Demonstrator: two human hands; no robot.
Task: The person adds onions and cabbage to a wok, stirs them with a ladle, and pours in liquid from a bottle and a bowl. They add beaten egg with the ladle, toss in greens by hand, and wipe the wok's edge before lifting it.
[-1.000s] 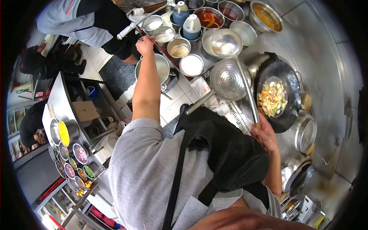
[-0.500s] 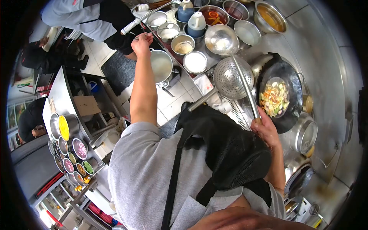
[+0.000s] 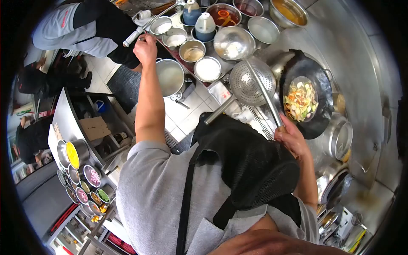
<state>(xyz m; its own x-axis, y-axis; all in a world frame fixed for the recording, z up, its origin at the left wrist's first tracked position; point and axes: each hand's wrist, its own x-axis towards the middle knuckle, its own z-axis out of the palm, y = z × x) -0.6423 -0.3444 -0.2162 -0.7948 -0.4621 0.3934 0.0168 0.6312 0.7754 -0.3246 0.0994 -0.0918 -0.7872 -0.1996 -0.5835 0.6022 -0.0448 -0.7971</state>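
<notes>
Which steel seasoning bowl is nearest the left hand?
The small bowl with white contents, at the row's left end beside the left hand. The other bowls sit farther right, toward the ladle.

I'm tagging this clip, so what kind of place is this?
Most likely a restaurant kitchen: a wok of vegetables, a long ladle in the right hand, and steel seasoning bowls.

1. Your right hand (image 3: 291,140) grips the ladle (image 3: 233,42) handle, which slants over the strainer (image 3: 250,83); the wok (image 3: 304,100) sits just beside, blocking the right.
2. Your left hand (image 3: 145,49) reaches among packed bowls (image 3: 193,53); gaps between them are narrow; two bottles (image 3: 205,26) stand behind.
3. A co-worker (image 3: 80,27) crowds the far left.
4. Bare floor (image 3: 187,114) lies open between your arms.
</notes>
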